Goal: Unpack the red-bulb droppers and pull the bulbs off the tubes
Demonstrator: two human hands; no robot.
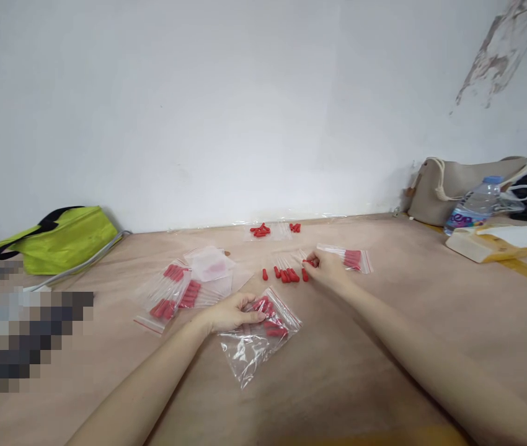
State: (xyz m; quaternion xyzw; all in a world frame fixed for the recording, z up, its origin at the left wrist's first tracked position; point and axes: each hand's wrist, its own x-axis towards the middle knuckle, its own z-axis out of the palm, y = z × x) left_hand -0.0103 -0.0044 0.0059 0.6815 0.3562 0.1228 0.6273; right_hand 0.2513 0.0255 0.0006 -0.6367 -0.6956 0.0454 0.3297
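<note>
My left hand (234, 313) grips a clear zip bag (245, 356) that has several red-bulbed droppers (275, 322) inside it. Farther forward, the fingertips of my right hand (326, 267) are pinched on a dropper with a red bulb (309, 262). Beside those fingers lies a row of loose red-bulbed droppers (286, 274), their thin clear stems pointing to the wall. Just right of my right hand is another zip bag of droppers (353, 260). To the left of my left hand, filled zip bags (163, 303) overlap in a pile.
Near the wall are small red bulbs (260, 230) and clear plastic. A lime-green bag (70, 238) stands at left. On the right are a beige bag (463, 179), a water bottle (475, 204) and an opened carton (482, 244). Brown paper (347, 371) covers the table.
</note>
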